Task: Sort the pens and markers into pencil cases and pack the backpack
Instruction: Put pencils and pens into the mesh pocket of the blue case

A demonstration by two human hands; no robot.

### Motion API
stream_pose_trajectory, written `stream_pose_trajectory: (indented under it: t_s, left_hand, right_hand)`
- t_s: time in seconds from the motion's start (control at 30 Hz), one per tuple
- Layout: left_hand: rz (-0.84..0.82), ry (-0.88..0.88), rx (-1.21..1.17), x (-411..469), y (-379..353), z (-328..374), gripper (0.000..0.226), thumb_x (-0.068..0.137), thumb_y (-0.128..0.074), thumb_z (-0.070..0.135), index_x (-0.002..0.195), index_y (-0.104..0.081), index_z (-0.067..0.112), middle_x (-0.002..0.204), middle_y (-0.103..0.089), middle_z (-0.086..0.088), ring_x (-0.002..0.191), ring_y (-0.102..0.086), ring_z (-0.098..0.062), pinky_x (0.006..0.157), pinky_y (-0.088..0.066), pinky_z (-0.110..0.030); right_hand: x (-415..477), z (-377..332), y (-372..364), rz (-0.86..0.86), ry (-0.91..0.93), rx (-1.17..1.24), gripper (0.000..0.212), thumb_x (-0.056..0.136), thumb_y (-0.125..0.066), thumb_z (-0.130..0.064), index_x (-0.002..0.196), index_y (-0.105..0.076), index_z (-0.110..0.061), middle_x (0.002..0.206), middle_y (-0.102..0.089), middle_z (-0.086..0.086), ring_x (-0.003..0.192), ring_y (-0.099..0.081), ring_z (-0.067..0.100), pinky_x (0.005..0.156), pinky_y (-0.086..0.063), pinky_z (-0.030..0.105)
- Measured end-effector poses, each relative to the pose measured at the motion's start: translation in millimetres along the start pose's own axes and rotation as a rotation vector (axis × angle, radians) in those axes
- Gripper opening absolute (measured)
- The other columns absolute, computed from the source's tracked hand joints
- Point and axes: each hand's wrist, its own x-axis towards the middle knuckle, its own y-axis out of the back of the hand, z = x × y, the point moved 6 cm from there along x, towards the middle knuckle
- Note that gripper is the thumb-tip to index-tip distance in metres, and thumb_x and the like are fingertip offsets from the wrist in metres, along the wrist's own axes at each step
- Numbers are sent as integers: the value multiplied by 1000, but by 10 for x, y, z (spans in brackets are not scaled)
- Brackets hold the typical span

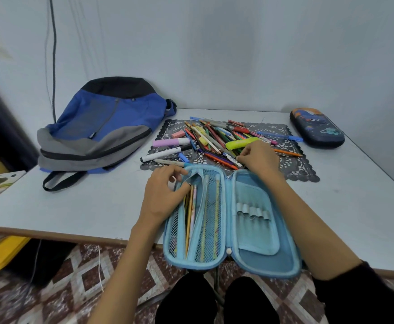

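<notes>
On the white counter (74, 206) by a pale wall (214, 54) lie one backpack (104, 127) at 10 o'clock, one heap of pens (217, 136) on a mat (291, 164) at 12 where my right hand (259, 157) pinches a pen (234, 161), one shut dark case (317, 128) at 2, and one open blue case (259, 239) at 6, its pocket (205, 206) pinched by my left hand (162, 190).

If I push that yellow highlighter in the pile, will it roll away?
Likely light and stiff: the yellow highlighter is a chunky plastic barrel. Resting on other pens, it may slide off them; the lace mat should curb rolling.
</notes>
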Motion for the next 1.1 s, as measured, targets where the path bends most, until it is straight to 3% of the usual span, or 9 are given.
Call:
stream_pose_trajectory:
  t_s: [0.1,0.23,0.33,0.47,0.57,0.63,0.73,0.83,1.1]
  left_hand:
    - [46,10,7,-28,29,29,11,69,-61,25,79,-66,22,75,-62,10,78,-52,-5,67,-37,-13]
    - [67,24,15,-32,54,44,3,68,-62,24,67,-61,21,69,-62,7,72,-54,-9,67,-44,-25]
    - [73,22,9,-33,65,36,5,68,-63,23,64,-60,22,67,-62,6,70,-55,-9,67,-46,-31]
    - [66,19,-27,-48,57,44,9,68,-63,21,61,-59,20,65,-61,6,69,-53,-10,64,-43,-30]
    - [63,26,-44,-53,50,54,12,69,-64,21,59,-58,17,66,-60,6,68,-51,-8,62,-36,-25]
    - [62,36,-66,-54,52,40,13,70,-64,21,60,-58,17,66,-60,6,68,-51,-7,61,-35,-24]
    - [44,43,-79,-50,35,20,13,71,-64,20,61,-58,17,67,-60,6,69,-50,-6,60,-35,-20]
    - [32,53,-87,-42,21,7,13,73,-63,21,62,-57,18,67,-60,7,68,-51,-6,60,-35,-16]
    - [23,68,-113,-41,14,-13,14,75,-62,23,65,-58,14,70,-59,4,69,-50,-10,63,-40,-29]
  right_hand:
    - [-22,-18,16,57,-8,13,15,81,-67,-20,76,-74,-8,78,-72,9,75,-67,25,53,-38,25]
    - [-51,-51,150,173,-9,141,11,80,-65,-24,83,-70,-14,80,-69,1,75,-62,19,58,-42,27]
    - [-57,-118,244,257,55,343,7,81,-65,-23,84,-65,-18,83,-64,-4,72,-56,13,55,-36,23]
    - [-73,-238,357,324,115,774,3,89,-63,-13,93,-62,-12,88,-64,3,73,-62,17,57,-55,25]
    - [-126,-366,524,461,196,896,7,92,-59,-14,97,-62,-11,91,-65,4,73,-66,23,55,-56,28]
    - [-160,-455,591,489,216,1002,9,94,-56,-13,102,-61,-10,92,-64,4,66,-63,16,52,-55,28]
    - [-194,-563,585,387,201,1135,13,94,-54,-8,106,-59,-9,78,-58,-1,52,-56,8,51,-55,33]
    - [-240,-655,446,149,166,1147,21,92,-56,-3,111,-55,-11,65,-58,1,48,-54,13,47,-51,30]
    - [-454,-770,-110,-370,40,1017,30,89,-61,4,116,-49,0,68,-62,14,44,-60,19,45,-54,27]
